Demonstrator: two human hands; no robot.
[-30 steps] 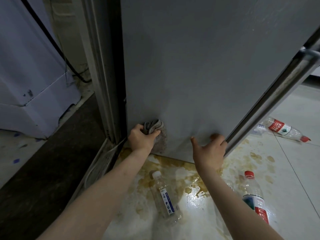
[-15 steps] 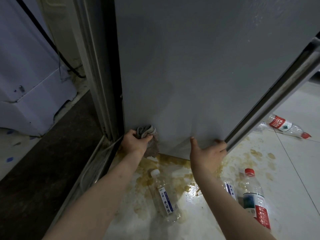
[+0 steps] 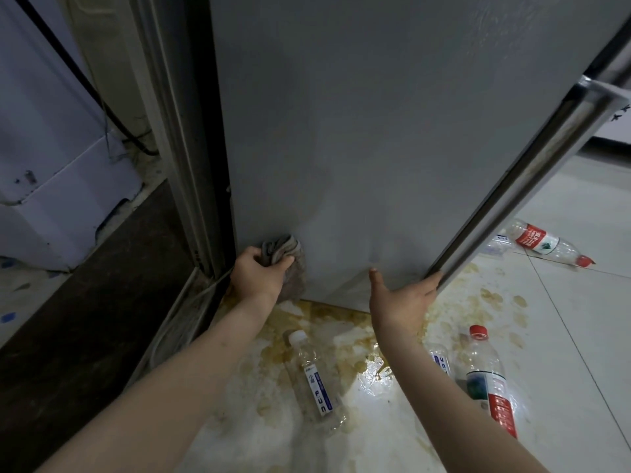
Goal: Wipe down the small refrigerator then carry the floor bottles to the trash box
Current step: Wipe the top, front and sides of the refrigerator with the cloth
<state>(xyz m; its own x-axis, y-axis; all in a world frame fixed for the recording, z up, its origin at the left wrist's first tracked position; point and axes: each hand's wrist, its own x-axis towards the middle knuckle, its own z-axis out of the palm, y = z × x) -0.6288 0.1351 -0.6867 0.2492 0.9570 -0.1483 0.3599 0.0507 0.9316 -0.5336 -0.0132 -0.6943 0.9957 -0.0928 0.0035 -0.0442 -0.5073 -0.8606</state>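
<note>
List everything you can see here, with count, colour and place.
fridge: one, grey, centre, long silver handle on its right edge
rag: one, grey-brown, against the fridge's lower left corner
bottles: at least four, clear plastic, lying on the floor; white-capped one in front, red-capped one at right, red-capped one far right, one partly behind the right arm
floor: white tile, brown stains
cable: one, black, upper left
left hand: grips the rag
right hand: open, at the fridge's bottom edge

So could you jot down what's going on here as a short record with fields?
Activity: wiping the low corner of the refrigerator door
Left hand: grips a grey cloth against the door
Right hand: open, braced on the door's bottom edge by the handle
Floor: white tile with brown stains
Bottles: white-capped bottle, red-capped bottle, far bottle, all lying down
</note>
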